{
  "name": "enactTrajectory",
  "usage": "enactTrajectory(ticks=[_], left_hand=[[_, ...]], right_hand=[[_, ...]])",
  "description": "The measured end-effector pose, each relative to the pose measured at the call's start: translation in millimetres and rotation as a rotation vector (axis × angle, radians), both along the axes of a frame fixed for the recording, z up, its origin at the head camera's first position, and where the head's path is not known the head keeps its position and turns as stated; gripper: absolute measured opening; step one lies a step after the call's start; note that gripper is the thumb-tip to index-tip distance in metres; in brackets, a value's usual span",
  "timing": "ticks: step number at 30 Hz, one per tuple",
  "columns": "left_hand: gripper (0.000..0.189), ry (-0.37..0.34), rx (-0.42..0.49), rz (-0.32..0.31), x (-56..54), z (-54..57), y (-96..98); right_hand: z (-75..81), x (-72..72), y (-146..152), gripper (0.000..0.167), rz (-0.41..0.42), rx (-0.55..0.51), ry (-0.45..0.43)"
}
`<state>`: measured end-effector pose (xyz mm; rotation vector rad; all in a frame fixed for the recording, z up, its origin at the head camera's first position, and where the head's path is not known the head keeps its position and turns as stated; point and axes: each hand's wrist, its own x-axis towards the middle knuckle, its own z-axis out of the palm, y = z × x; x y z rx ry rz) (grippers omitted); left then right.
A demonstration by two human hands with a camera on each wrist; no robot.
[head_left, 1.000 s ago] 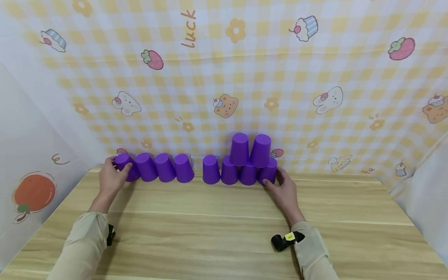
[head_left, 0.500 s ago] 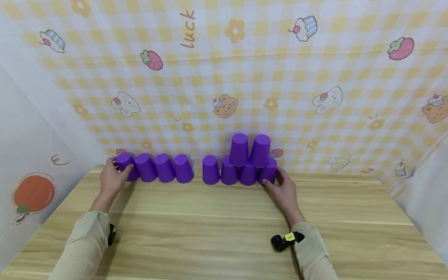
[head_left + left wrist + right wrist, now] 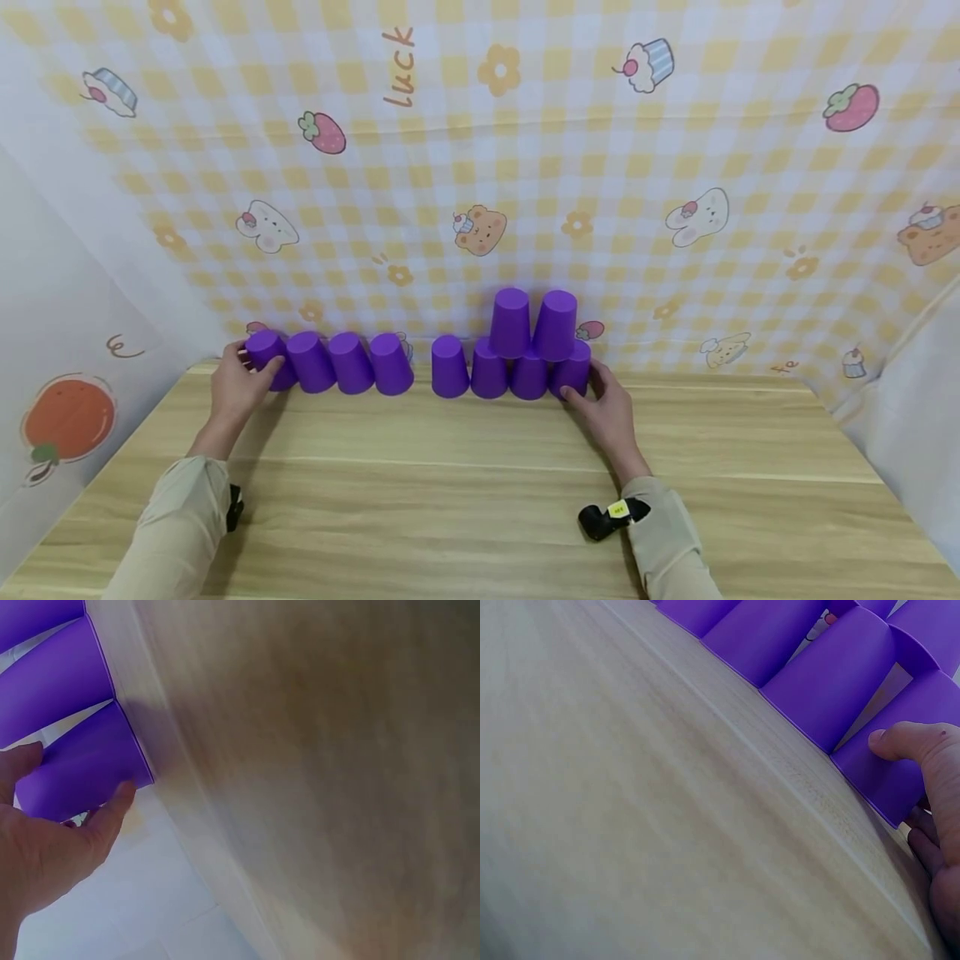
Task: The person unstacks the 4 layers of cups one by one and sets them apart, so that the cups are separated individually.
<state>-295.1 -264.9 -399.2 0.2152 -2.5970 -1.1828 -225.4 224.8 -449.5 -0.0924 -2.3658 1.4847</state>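
Note:
My left hand (image 3: 238, 387) is at the left end of a row of upside-down purple cups, its thumb and fingers around the outermost cup (image 3: 264, 357). The left wrist view shows that same cup (image 3: 90, 761) between thumb and fingers, rim on the table. On the right, my right hand (image 3: 607, 410) holds the end cup (image 3: 576, 367) of the bottom row, thumb on its front; other fingers are partly hidden behind it. Two more cups, a left one (image 3: 511, 323) and a right one (image 3: 556, 325), stand upside down across the right three bottom cups.
Between the left group and the right group is a narrow gap, beside a cup (image 3: 391, 364) and another cup (image 3: 449, 367). The wooden table (image 3: 420, 500) meets a checked, printed cloth (image 3: 420, 175) close behind the cups.
Both hands stay on their end cups, and the cups keep their arrangement. Only the head view has shifted very slightly.

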Motion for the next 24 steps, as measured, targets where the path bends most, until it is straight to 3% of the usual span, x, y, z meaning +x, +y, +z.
enactTrajectory(ticks=[5,13,17,24], left_hand=[[0.068,0.028,0.021,0.034,3.8,2.5,-2.4],[0.054,0.265,0.123,0.12,6.9,24.6,10.3],[0.046,0.36,0.14,0.066,12.3,42.5,31.1],[0.043,0.423,0.141,-0.135,20.7,67.9,74.4]], right_hand=[[0.9,0.7,-1.7,0.063,0.004,-0.005,-0.002],[2.3,1.8,-1.5,0.063,0.007,0.012,-0.011],[1.8,1.3,-0.6,0.063,0.001,0.017,-0.011],[0.3,0.7,0.5,0.062,0.003,0.013,0.009]])
